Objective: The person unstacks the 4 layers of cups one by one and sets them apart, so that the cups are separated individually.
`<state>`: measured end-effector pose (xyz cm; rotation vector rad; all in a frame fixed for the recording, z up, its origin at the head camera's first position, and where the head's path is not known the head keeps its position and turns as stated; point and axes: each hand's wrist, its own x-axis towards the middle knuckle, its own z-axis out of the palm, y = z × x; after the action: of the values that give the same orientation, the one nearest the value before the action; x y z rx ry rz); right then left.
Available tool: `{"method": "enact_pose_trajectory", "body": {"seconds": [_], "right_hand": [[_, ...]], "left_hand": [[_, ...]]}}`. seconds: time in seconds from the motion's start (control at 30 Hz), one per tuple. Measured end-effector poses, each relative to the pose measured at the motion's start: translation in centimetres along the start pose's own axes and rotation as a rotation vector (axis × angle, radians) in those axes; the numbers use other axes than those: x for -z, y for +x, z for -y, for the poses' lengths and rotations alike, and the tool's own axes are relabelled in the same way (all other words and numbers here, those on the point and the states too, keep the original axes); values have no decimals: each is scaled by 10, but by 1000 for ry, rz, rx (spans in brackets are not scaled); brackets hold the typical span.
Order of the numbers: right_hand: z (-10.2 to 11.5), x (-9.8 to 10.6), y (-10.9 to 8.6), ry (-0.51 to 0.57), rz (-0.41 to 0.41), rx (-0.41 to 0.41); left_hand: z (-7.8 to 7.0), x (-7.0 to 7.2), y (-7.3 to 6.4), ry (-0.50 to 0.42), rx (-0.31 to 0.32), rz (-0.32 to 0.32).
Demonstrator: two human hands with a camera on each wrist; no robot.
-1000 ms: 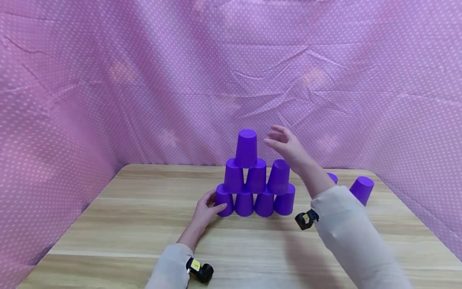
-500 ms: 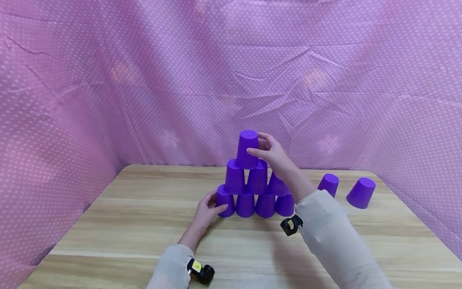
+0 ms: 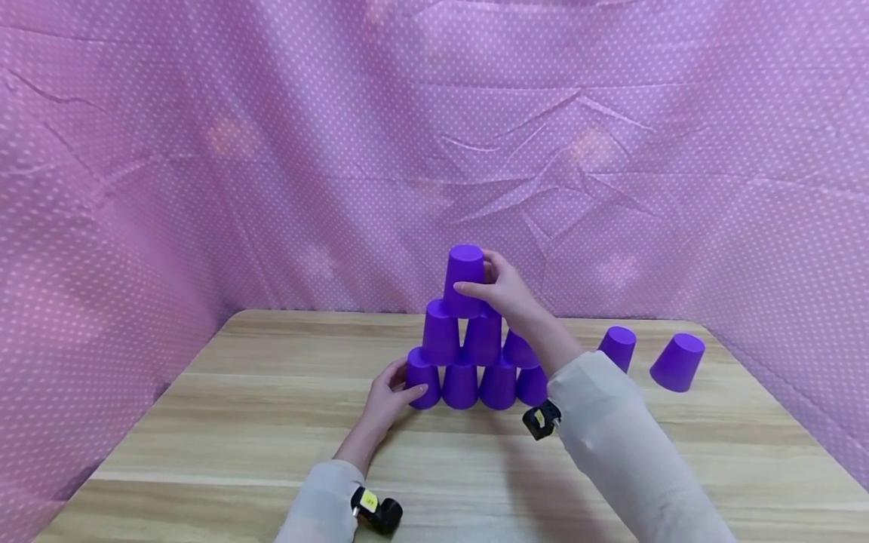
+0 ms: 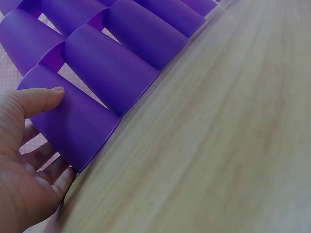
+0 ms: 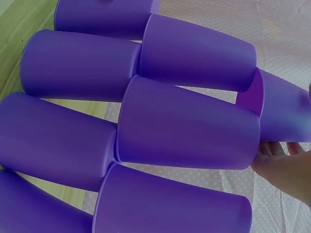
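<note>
Upside-down purple plastic cups form a three-row pyramid. In the head view my right hand [image 3: 509,292] grips the top cup [image 3: 465,265], thumb across its front and fingers at the far side. This cup bridges two cups of the middle row [image 3: 441,333]. At the lower left, my left hand [image 3: 385,401] holds the end cup [image 3: 424,368] of the bottom row. The left wrist view has my thumb [image 4: 46,99] on this cup's front and the other fingers behind it. The right forearm partly hides the right-hand cups.
Two more upside-down purple cups stand apart on the right of the table: a nearer-in cup [image 3: 619,345] and an outer cup [image 3: 679,363]. The wooden table [image 3: 224,422] is backed by pink dotted cloth [image 3: 353,188].
My right hand has come left from beside the top cup, where its fingers were free, and now grips that cup, which has shifted only slightly. The left hand stays put.
</note>
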<state>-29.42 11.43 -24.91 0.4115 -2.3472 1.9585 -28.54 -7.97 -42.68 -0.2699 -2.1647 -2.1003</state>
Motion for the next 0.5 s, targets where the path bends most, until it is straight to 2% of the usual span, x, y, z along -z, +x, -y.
{"method": "enact_pose_trajectory", "body": {"seconds": [0.2,0.5], "right_hand": [[3,1,0,-33,-15,-27],[18,15,-8,-35,-45,15]], "left_hand": [[0,0,1,3,-18,9],[1,1,0,15,-3,14]]}}
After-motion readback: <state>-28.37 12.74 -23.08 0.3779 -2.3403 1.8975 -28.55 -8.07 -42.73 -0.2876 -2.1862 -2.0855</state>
